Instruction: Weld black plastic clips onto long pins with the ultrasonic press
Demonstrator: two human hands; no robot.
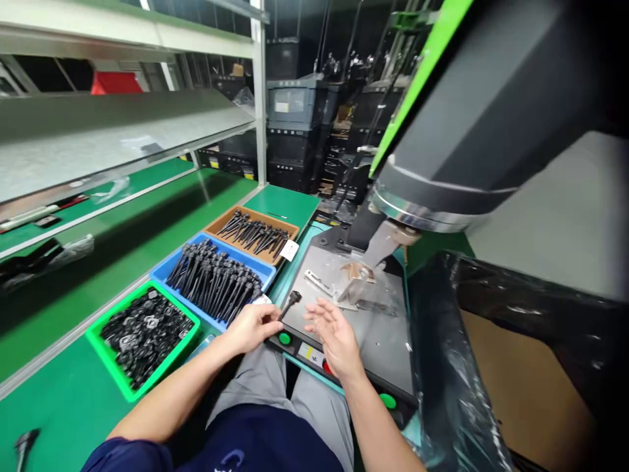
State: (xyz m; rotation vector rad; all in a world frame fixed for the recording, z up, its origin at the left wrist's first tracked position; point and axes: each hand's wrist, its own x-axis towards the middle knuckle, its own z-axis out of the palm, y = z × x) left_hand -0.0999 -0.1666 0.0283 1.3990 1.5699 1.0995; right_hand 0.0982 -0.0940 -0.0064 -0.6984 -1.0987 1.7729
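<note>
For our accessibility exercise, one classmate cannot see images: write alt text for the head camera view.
A seated person's left hand pinches a small black plastic rod beside the open, empty right hand, above a grey metal machine plate. To the left on the green workbench sit a green tray of black parts, a blue tray of black rods and a brown tray of black rods.

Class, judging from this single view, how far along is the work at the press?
Done: nothing finished shows on the metal plate. In hand: the left hand pinches one black part; the right hand hovers open over the plate. Left: the blue tray and brown tray remain full.
</note>
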